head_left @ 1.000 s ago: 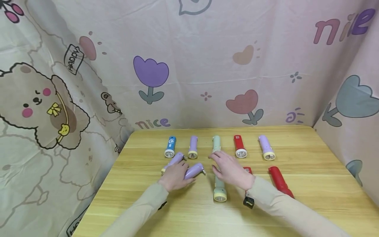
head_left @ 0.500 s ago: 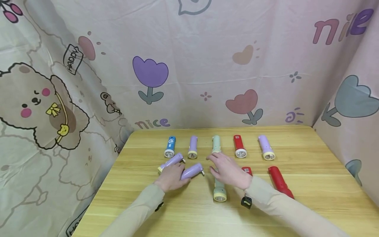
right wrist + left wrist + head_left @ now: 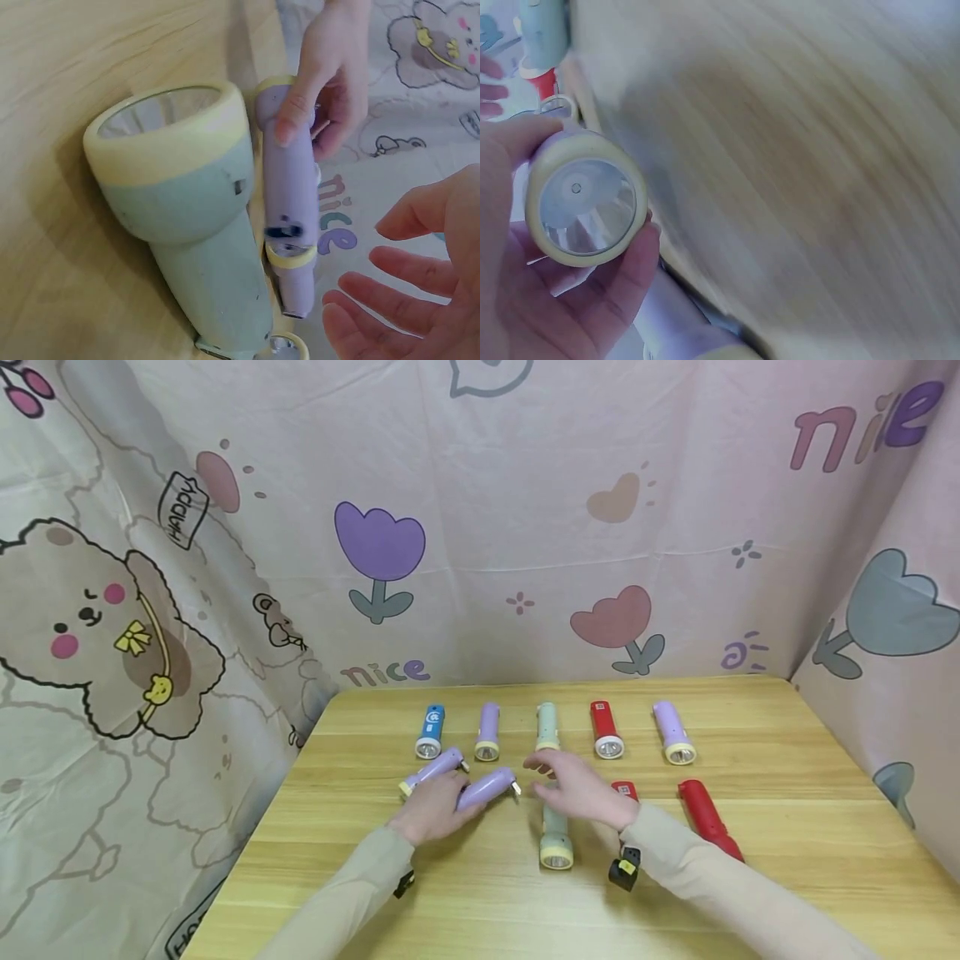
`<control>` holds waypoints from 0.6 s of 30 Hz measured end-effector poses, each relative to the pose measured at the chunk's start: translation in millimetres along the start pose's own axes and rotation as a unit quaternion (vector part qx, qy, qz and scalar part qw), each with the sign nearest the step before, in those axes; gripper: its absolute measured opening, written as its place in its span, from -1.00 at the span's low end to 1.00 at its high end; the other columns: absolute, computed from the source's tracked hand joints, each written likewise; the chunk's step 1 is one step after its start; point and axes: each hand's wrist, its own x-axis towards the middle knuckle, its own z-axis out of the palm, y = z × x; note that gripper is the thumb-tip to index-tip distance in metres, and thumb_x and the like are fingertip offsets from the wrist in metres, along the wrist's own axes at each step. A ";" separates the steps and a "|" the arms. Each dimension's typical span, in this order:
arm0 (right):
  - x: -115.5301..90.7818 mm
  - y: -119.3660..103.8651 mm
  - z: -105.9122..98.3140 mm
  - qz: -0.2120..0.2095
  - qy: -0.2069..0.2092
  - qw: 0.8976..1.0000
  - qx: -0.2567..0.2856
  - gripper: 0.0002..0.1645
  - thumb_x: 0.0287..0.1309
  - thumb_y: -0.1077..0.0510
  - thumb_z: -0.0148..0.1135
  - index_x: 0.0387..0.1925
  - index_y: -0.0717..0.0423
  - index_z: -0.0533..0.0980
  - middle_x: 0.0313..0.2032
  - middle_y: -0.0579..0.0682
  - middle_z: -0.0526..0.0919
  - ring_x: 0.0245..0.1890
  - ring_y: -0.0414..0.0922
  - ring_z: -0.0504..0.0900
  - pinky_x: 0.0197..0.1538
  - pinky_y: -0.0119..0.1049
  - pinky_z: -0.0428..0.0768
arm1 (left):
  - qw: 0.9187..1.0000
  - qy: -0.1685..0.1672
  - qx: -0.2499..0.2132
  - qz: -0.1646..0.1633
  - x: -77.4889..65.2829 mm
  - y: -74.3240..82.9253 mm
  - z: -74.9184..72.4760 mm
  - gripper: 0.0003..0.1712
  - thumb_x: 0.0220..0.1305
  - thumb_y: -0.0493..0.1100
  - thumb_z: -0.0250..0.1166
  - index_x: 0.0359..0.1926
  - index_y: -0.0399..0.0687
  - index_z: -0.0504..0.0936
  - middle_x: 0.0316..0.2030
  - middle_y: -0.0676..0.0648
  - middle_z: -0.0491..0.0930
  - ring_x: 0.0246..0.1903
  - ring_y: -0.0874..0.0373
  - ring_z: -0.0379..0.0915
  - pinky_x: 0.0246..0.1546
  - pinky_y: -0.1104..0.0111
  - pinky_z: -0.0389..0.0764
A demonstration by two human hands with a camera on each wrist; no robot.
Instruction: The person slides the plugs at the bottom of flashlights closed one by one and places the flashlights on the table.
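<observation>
In the head view my left hand (image 3: 429, 810) grips a purple flashlight (image 3: 486, 788) with metal plug prongs out at its tail end. Its cream-rimmed lens (image 3: 585, 204) faces the left wrist camera, with thumb and fingers curled round the head. A second purple flashlight (image 3: 441, 766), also with prongs out, lies just beyond that hand. My right hand (image 3: 583, 789) hovers with loosely bent, spread fingers over a pale green flashlight (image 3: 556, 843), partly covering it. From the right wrist view, nothing is between the right fingers (image 3: 390, 300), and the green flashlight (image 3: 206, 202) lies beside them.
Along the back of the wooden table (image 3: 480, 910) stretches a row of flashlights: blue (image 3: 432, 727), purple (image 3: 488, 727), green (image 3: 547, 722), red (image 3: 603, 727) and purple (image 3: 671, 727). Two more red ones, one mostly hidden (image 3: 625, 789), one plain (image 3: 705, 814), lie right. Printed curtains (image 3: 480, 527) enclose the table.
My left hand has shifted slightly left, and lately the gripped purple flashlight has tipped up a little at its prong end. The second purple flashlight slid slightly left. My right hand has barely moved.
</observation>
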 end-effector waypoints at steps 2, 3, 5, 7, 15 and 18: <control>0.2 1.8 -1.4 0.014 -0.005 0.999 0.044 -0.57 0.22 0.29 0.24 0.12 0.34 0.52 0.05 0.27 0.68 0.00 0.16 0.69 0.08 -0.01 0.71 | 0.999 -0.001 -0.042 -0.008 1.3 1.1 -1.4 -0.66 0.34 0.08 0.32 -0.20 -0.12 0.62 -0.42 0.06 0.59 -0.48 0.28 0.41 -0.45 0.41 0.50; 0.4 2.4 -2.0 0.021 -0.006 0.998 0.065 -0.57 0.23 0.29 0.22 0.13 0.36 0.51 0.06 0.30 0.67 0.01 0.17 0.68 0.09 -0.01 0.71 | 0.998 -0.005 -0.064 -0.014 2.0 1.8 -2.3 -0.67 0.36 0.07 0.30 -0.19 -0.12 0.62 -0.42 0.06 0.59 -0.49 0.29 0.41 -0.45 0.43 0.50; 1.0 3.6 -2.8 0.035 -0.002 0.994 0.102 -0.57 0.26 0.30 0.19 0.14 0.38 0.49 0.07 0.34 0.65 0.03 0.18 0.67 0.11 0.00 0.70 | 0.994 -0.012 -0.101 -0.026 3.1 3.4 -4.2 -0.66 0.40 0.06 0.25 -0.13 -0.14 0.63 -0.41 0.05 0.61 -0.48 0.30 0.43 -0.44 0.45 0.52; 1.6 4.2 -3.2 0.048 0.012 0.990 0.129 -0.57 0.28 0.30 0.17 0.16 0.38 0.48 0.06 0.34 0.65 0.03 0.16 0.67 0.11 -0.01 0.70 | 0.990 -0.016 -0.138 -0.032 4.2 5.8 -6.4 -0.60 0.44 0.07 0.20 -0.02 -0.19 0.63 -0.32 0.00 0.67 -0.42 0.28 0.51 -0.38 0.44 0.59; 6.8 0.9 -6.8 0.076 0.095 0.973 0.198 -0.57 0.39 0.24 0.12 0.23 0.34 0.45 0.02 0.29 0.68 0.03 0.12 0.68 0.12 -0.12 0.70 | 0.964 -0.014 -0.258 -0.057 9.9 18.1 -11.6 -0.41 0.53 0.10 0.06 0.30 -0.27 0.46 0.02 -0.25 0.68 -0.06 0.01 0.66 0.03 0.11 0.70; 9.6 -1.0 -9.5 0.085 0.110 0.954 0.265 -0.55 0.44 0.26 0.06 0.25 0.42 0.41 0.08 0.39 0.63 0.09 0.23 0.65 0.16 -0.17 0.69 | 0.957 0.002 -0.285 -0.050 13.6 22.5 -10.8 -0.41 0.54 0.06 0.06 0.35 -0.27 0.42 0.07 -0.30 0.66 0.00 -0.06 0.65 0.10 0.03 0.67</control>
